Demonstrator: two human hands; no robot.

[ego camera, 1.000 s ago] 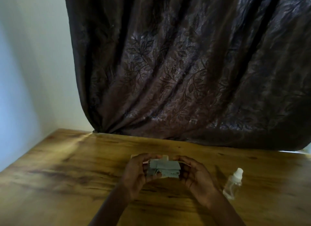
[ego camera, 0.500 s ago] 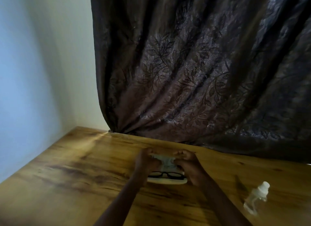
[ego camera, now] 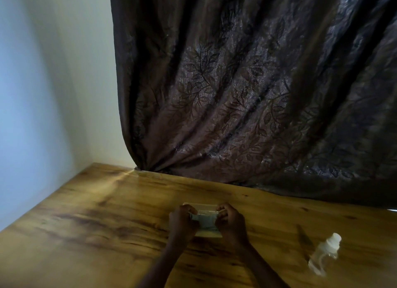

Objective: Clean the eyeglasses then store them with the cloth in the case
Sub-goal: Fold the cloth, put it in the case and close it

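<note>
A pale eyeglass case (ego camera: 209, 235) lies open on the wooden table (ego camera: 90, 227), its lid edge showing behind my fingers. A folded grey-green cloth (ego camera: 205, 220) rests across the case. My left hand (ego camera: 182, 222) grips the cloth's left end with curled fingers, and my right hand (ego camera: 231, 222) grips its right end. The eyeglasses are hidden under the cloth and my hands.
A small clear spray bottle (ego camera: 324, 253) with a white cap stands tilted on the table to the right of my hands. A dark leaf-patterned curtain (ego camera: 247, 105) hangs behind the table's far edge. A pale wall borders the table on the left.
The cloth, held above the table a second ago, now lies over the case. The black-framed glasses seen in the case half a second ago are covered. The view has shifted left.
</note>
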